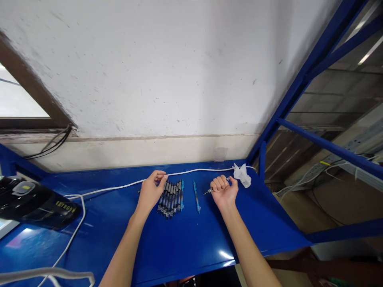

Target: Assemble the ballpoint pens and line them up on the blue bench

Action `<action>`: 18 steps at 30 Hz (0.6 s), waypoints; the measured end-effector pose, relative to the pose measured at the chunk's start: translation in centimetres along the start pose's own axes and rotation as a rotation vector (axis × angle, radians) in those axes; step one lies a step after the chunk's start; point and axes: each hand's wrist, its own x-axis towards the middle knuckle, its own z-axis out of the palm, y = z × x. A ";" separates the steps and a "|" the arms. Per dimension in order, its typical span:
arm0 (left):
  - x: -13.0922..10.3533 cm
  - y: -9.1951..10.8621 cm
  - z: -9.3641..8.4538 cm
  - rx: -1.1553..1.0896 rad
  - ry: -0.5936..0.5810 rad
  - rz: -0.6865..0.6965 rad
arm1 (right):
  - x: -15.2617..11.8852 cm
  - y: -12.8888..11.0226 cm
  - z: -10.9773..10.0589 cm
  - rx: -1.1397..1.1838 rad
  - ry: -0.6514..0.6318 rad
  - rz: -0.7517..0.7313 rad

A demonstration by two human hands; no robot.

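Note:
My right hand (225, 192) is closed in a fist around a pen (207, 192), whose grey tip end sticks out on the left while its other end shows by the thumb. My left hand (152, 190) hovers at the upper left of a row of black pens (170, 199), its thumb and forefinger curved with a gap between them. Some of its fingers are hidden. At the row's right side lies a blue pen (182, 195). Between my hands, a second blue pen (196, 197) lies apart on the blue table (179, 247).
A white cable (119, 186) runs along the back of the table. Crumpled white tissue (243, 175) lies beyond my right hand. A black appliance (38, 203) stands at the left, with white cord looping beside it. Blue metal frame bars (287, 107) rise at the right.

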 end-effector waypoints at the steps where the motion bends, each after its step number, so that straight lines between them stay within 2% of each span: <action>1: 0.1 -0.4 0.0 0.097 -0.006 0.008 | 0.0 -0.1 0.0 0.006 0.014 -0.011; 4: 0.2 -1.4 0.1 0.226 -0.042 -0.006 | 0.0 -0.3 0.0 -0.006 0.010 -0.053; 13: 0.2 -2.4 0.2 0.299 -0.096 -0.042 | 0.0 -0.3 0.1 -0.327 -0.038 -0.189; 18: 0.0 -2.8 0.5 0.327 -0.125 -0.056 | 0.3 0.1 0.5 -0.416 -0.063 -0.185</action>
